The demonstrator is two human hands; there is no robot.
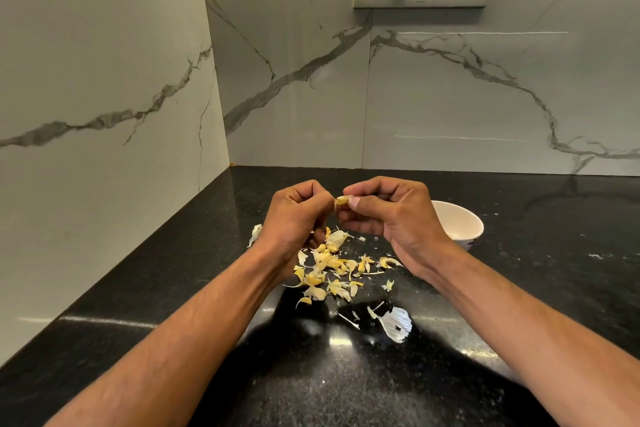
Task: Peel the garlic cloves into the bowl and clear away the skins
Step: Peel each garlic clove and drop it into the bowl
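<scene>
You were mid-task: both hands, left hand (pixel 298 215) & right hand (pixel 384 215), pinched one garlic clove (pixel 342 200) between fingertips. Skins (pixel 332 270) lay heaped below your fingers, uncleared; bowl (pixel 460 224) sat right of them, contents hidden.

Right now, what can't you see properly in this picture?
- Inside of the white bowl, head view: the right hand covers its left side, and its near wall hides the bottom.
- Garlic clove: both hands' fingers hide most of it.
- Skins: the left hand covers some.
</scene>
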